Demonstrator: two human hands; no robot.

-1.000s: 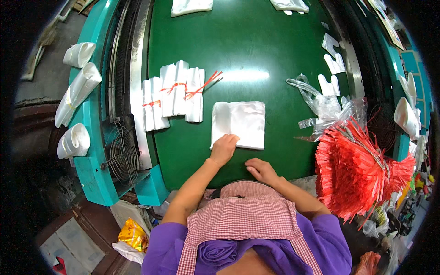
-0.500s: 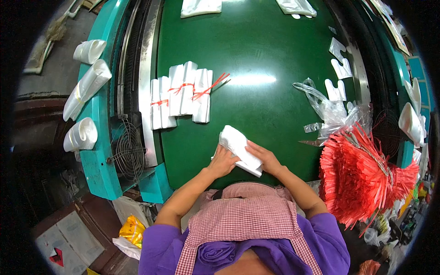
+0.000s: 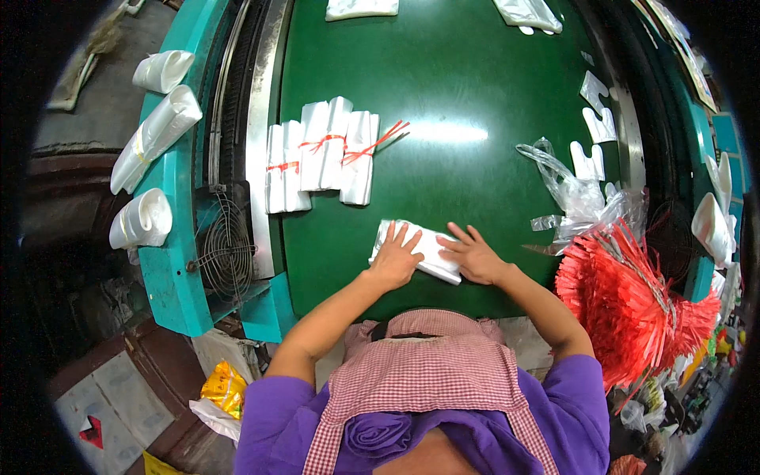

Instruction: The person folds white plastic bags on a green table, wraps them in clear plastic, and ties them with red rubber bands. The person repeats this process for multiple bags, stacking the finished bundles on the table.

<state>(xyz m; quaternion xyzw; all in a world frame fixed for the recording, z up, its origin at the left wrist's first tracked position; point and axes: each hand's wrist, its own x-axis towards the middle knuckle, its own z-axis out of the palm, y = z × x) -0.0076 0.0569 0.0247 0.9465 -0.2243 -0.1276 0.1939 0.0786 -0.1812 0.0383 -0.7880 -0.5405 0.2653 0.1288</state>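
A folded stack of white plastic bags [image 3: 428, 245] lies on the green table surface [image 3: 443, 182] close in front of me. My left hand [image 3: 396, 257] rests on its left part with the fingers spread. On the right end of the stack, my right hand [image 3: 473, 255] presses flat, its fingers apart and slightly blurred. Several folded bundles of clear-white plastic bags [image 3: 314, 150], tied with red strips [image 3: 323, 142], lie side by side beyond my left hand.
To the right sits a big bunch of red plastic strips [image 3: 613, 305], beside crumpled clear plastic [image 3: 582, 202]. White bag cut-outs [image 3: 587, 161] line the right edge. Rolled plastic bags [image 3: 158, 142] sit on the teal frame [image 3: 170, 289] at left, near a round wire fan guard [image 3: 226, 249].
The stack has gone from standing up bent between my hands to lying flatter on the table. Both hands have spread out on top of it. The whole view has shifted slightly.
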